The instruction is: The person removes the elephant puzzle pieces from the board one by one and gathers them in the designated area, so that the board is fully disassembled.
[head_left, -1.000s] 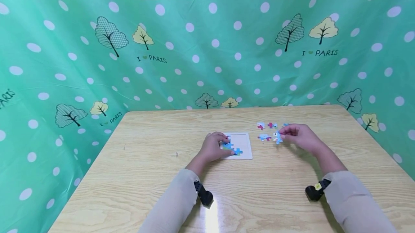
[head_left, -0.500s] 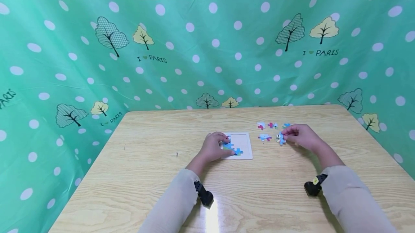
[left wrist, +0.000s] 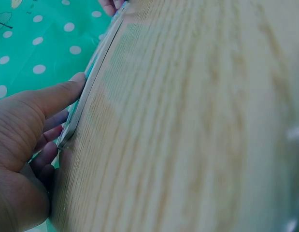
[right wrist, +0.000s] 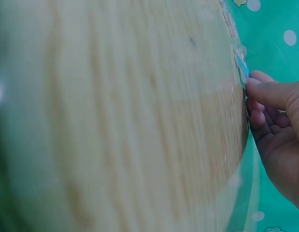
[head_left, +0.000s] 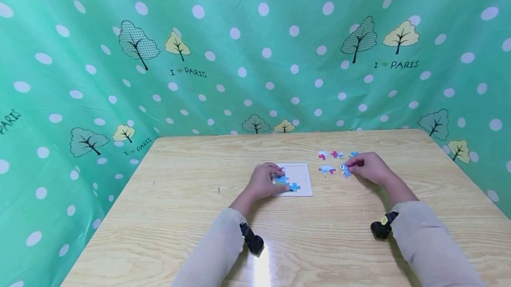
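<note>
A white square puzzle tray (head_left: 299, 174) lies on the table, joined blue and green puzzle pieces (head_left: 294, 187) filling part of its left and lower area. My left hand (head_left: 260, 182) holds the tray at its left side, thumb near the lower edge and fingers farther up; the palm hides that side. In the left wrist view the thumb (left wrist: 67, 94) lies at the tray's edge (left wrist: 86, 99). To the right of the tray, my right hand (head_left: 370, 167) pinches a blue and white puzzle piece (head_left: 345, 170) between thumb and fingertips, close over the table.
Loose puzzle pieces lie around the right hand: a white and red one (head_left: 322, 155), a red one (head_left: 336, 154), a blue one (head_left: 354, 154) and a blue and red one (head_left: 327, 170). A polka-dot cloth (head_left: 223, 65) hangs behind the wooden table (head_left: 191, 198).
The right hand has turned its puzzle piece and shifted it slightly right, while the right wrist swung a little left. The left hand keeps its place on the tray.
</note>
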The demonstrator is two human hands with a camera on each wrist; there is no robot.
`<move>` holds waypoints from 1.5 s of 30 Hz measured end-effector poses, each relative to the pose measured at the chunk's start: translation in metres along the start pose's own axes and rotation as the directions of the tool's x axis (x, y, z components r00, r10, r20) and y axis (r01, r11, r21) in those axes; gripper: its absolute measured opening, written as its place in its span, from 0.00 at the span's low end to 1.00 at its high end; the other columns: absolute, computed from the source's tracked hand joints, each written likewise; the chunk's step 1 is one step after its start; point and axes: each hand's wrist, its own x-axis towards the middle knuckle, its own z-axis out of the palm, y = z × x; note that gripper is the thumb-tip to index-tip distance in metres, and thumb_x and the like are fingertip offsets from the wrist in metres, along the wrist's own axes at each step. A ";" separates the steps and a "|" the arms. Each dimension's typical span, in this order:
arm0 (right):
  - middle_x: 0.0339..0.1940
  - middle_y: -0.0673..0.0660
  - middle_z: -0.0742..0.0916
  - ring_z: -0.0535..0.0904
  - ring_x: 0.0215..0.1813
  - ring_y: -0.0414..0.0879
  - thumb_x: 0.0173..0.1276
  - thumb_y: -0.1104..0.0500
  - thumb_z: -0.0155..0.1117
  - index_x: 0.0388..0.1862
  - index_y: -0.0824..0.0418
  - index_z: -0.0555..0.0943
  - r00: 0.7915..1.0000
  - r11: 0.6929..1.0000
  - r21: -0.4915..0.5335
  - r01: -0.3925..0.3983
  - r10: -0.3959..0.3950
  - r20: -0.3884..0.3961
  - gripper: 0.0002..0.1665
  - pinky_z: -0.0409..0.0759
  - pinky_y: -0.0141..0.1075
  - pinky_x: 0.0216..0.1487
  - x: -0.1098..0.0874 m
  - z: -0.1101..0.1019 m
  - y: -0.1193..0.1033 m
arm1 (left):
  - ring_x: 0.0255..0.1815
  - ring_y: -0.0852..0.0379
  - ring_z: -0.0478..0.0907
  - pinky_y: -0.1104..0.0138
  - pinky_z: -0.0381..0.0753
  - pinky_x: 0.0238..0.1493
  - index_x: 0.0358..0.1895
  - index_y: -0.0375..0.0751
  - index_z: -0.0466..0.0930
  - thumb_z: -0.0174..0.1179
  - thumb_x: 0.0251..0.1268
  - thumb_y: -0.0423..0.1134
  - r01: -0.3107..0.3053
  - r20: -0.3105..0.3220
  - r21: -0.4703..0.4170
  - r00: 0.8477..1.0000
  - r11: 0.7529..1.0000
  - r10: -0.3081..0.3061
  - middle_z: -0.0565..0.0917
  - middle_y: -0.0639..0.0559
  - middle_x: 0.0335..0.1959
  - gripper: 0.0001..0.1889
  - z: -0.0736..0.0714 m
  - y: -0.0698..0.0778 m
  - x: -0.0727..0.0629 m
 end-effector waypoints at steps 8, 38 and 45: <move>0.46 0.64 0.84 0.78 0.47 0.56 0.68 0.64 0.64 0.50 0.67 0.83 1.000 1.000 0.010 -0.012 0.012 -0.024 0.13 0.79 0.42 0.45 -0.005 -0.002 -0.002 | 0.57 0.54 0.70 0.63 0.70 0.59 0.48 0.44 0.87 0.76 0.48 0.51 -0.012 -0.002 0.004 1.000 1.000 0.012 0.79 0.56 0.54 0.24 0.000 0.000 0.001; 0.43 0.60 0.84 0.79 0.45 0.51 0.63 0.59 0.71 0.51 0.67 0.82 0.987 0.978 0.160 0.131 -0.144 0.072 0.19 0.80 0.35 0.43 -0.022 0.008 -0.045 | 0.60 0.54 0.67 0.61 0.67 0.63 0.53 0.45 0.85 0.75 0.50 0.50 0.015 0.067 -0.012 0.998 1.000 -0.014 0.77 0.57 0.56 0.26 -0.004 0.000 -0.001; 0.42 0.59 0.86 0.80 0.44 0.51 0.63 0.63 0.70 0.50 0.66 0.83 0.979 0.969 0.193 0.153 -0.175 0.101 0.17 0.80 0.35 0.42 -0.020 0.016 -0.051 | 0.60 0.54 0.67 0.61 0.67 0.62 0.53 0.45 0.85 0.75 0.50 0.50 0.008 0.067 -0.008 0.998 1.000 -0.008 0.77 0.57 0.56 0.26 -0.003 -0.002 0.000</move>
